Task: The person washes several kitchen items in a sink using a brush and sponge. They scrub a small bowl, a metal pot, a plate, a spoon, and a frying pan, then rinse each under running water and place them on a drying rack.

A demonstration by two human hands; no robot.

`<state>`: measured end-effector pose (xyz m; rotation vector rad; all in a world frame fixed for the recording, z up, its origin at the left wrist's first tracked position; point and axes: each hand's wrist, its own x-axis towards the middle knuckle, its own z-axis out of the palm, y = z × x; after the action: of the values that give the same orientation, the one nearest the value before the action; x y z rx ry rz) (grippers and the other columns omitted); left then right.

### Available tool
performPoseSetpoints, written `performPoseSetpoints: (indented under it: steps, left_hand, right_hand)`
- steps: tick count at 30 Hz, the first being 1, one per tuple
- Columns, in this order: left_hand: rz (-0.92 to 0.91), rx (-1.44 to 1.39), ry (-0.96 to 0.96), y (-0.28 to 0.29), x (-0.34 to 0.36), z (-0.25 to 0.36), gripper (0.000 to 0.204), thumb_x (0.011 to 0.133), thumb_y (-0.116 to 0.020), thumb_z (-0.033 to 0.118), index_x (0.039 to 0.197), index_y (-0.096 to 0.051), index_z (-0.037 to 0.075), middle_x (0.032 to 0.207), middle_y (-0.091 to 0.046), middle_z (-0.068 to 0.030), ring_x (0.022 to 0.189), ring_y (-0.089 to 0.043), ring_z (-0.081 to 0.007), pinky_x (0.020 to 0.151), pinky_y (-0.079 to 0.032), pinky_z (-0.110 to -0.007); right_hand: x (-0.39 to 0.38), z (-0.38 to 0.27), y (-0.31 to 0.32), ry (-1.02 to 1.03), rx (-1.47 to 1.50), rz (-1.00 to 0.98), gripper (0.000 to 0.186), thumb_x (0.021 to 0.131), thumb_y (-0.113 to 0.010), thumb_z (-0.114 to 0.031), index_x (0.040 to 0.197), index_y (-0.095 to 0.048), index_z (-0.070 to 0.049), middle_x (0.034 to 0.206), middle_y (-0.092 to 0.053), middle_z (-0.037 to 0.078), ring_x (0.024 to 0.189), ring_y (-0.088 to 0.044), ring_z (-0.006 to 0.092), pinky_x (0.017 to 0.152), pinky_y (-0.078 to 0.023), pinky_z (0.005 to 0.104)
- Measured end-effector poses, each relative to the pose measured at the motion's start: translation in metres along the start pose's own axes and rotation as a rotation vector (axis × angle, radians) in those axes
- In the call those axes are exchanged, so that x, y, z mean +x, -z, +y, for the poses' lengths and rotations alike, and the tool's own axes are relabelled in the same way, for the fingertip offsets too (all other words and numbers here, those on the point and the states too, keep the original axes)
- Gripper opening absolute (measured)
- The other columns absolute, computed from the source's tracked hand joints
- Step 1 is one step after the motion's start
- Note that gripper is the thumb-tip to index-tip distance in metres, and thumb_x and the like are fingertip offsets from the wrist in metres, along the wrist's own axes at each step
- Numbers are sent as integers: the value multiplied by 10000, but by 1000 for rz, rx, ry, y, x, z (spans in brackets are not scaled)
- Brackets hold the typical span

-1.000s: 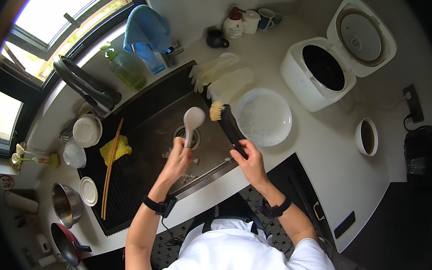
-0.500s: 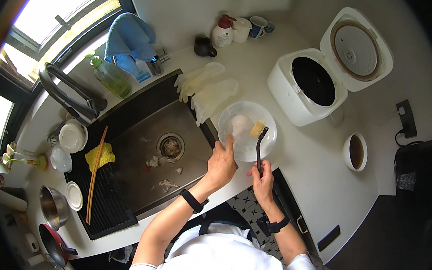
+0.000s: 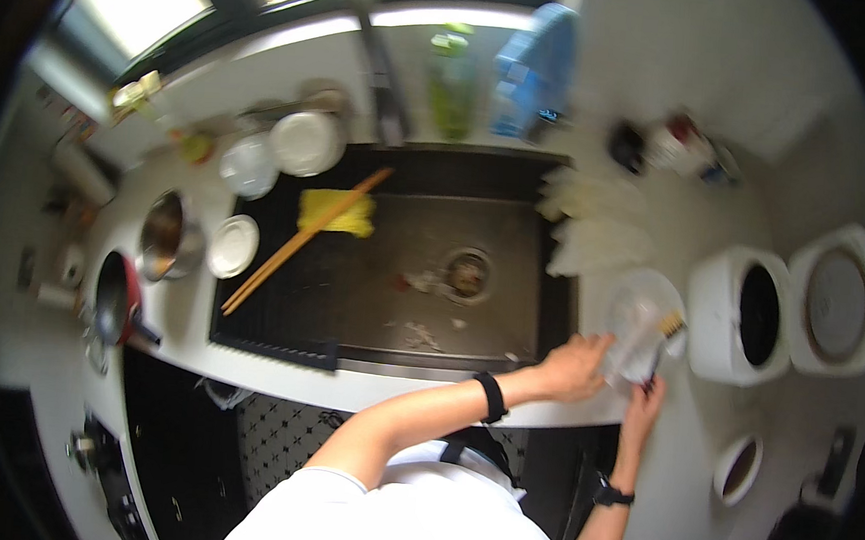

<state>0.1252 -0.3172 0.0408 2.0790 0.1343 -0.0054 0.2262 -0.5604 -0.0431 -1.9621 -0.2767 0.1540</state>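
A white bowl [image 3: 619,301] stands on the counter just right of the sink, smeared by motion. Something pale and whitish lies inside it; what it is I cannot make out. My left hand [image 3: 574,368] is at the bowl's near left rim, fingers stretched toward the inside; the blur hides whether it grips the rim. My right hand [image 3: 646,397] is closed round the dark handle of a brush. The pale bristles of this brush [image 3: 671,324] are over the bowl's right side. Pale translucent gloves [image 3: 600,244] lie on the counter beyond the bowl, against the sink's edge.
The sink [image 3: 390,307] has food scraps around its drain [image 3: 466,275]. Chopsticks [image 3: 304,241] cross a yellow cloth [image 3: 341,213] at its left. An open rice cooker [image 3: 717,335] stands right of the bowl, with a smaller bowl [image 3: 739,470] nearer me. A frying pan [image 3: 115,298] is far left.
The whole view has swung left, so sink and bowl sit further right in the picture, blurred. My right hand keeps the brush over the bowl; my left hand stays by the rim.
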Motion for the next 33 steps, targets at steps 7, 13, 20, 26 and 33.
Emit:
performPoseSetpoints:
  steps: [7, 13, 20, 26, 33]
  left_hand:
    - [863, 46, -188, 167, -138, -30, 382, 801, -582, -73, 1172, -607, 11, 1147, -595, -195, 1057, -603, -372, 902, -517, -426]
    - [1804, 375, 235, 317, -371, -115, 340, 872, -613, -23, 1198, -539, 37, 1077, -474, -57, 851, -492, -126, 780, -463, -288]
    - [2286, 114, 1023, 397, -640, -260, 714, 817, -832, 315, 1288, -447, -59, 1188, -525, -229, 1075, -553, -330, 907, -483, -448]
    - [1773, -1425, 289, 418, -681, -317, 381, 828, -856, 306, 941, -589, 59, 713, -612, -114, 642, -649, -293, 655, -589, -502]
    - [1747, -1507, 103, 432, -671, -341, 325, 948, -719, 188, 760, -461, 126, 563, -427, 30, 457, -411, -103, 467, -397, -295]
  right_hand:
    - [-48, -73, -21, 209, -85, 24, 221, 1015, -540, -88, 1213, -521, 10, 883, -563, 73, 825, -558, 186, 815, -474, 317]
    - [-66, -161, -138, 306, 152, -161, 242, 1014, -502, -30, 1249, -486, 23, 934, -552, 75, 855, -547, 160, 879, -457, 289]
    - [-108, -224, -239, 315, 254, -321, 149, 1016, -508, -18, 1165, -498, -12, 904, -535, 39, 846, -529, 118, 844, -442, 251]
    - [-137, -254, -273, 348, 212, -389, 124, 1025, -524, -36, 1145, -500, -16, 873, -524, 27, 812, -515, 103, 791, -428, 242]
    - [-154, -268, -271, 452, 129, -377, 181, 989, -598, -26, 1147, -565, 55, 879, -671, 113, 815, -632, 210, 817, -530, 336]
